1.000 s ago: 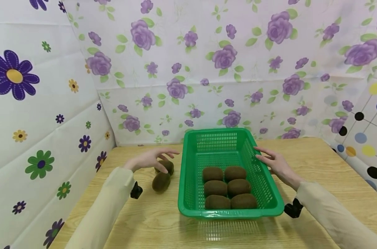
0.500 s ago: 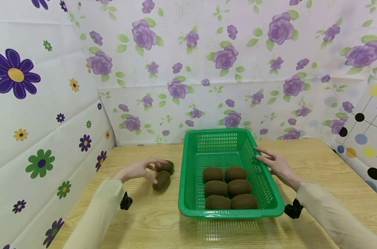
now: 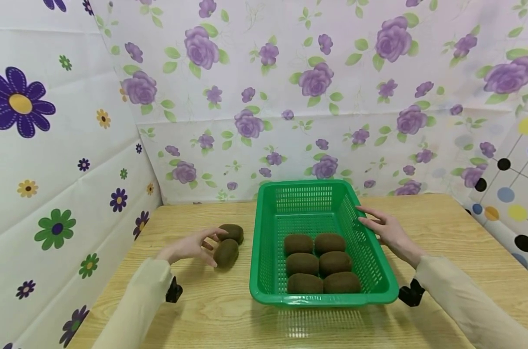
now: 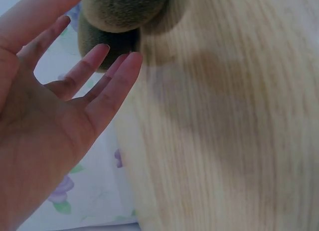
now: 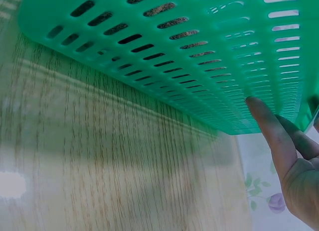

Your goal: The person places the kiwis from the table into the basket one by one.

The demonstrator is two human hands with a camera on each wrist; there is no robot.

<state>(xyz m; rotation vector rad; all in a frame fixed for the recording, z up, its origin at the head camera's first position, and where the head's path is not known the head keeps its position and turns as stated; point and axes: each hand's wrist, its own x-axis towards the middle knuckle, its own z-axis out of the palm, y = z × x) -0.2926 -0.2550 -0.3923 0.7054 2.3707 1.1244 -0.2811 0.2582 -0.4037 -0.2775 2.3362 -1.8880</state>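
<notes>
Two loose brown kiwis lie touching on the table, left of a green plastic basket (image 3: 257,242). My left hand (image 3: 187,247) is at the nearer kiwi (image 3: 226,254), thumb by its front end and fingers reaching toward the farther kiwi (image 3: 232,232). In the left wrist view the fingers (image 4: 117,91) are spread and relaxed, just short of the kiwis, gripping neither. My right hand (image 3: 392,233) holds the basket's right rim, fingers over the edge and thumb (image 5: 271,131) against the slotted outer wall. Several kiwis (image 3: 302,264) sit in paired rows in the basket's near half.
The wooden table (image 3: 203,310) meets a flower-printed cloth (image 3: 290,145) along its back edge. Another flowered cloth (image 3: 72,184) runs down the left side, and a dotted one (image 3: 508,194) stands at the right. The basket's far half shows bare mesh.
My left hand has drawn back left and lowered, from above the two loose kiwis to beside the nearer one. The right hand and the basket have stayed put.
</notes>
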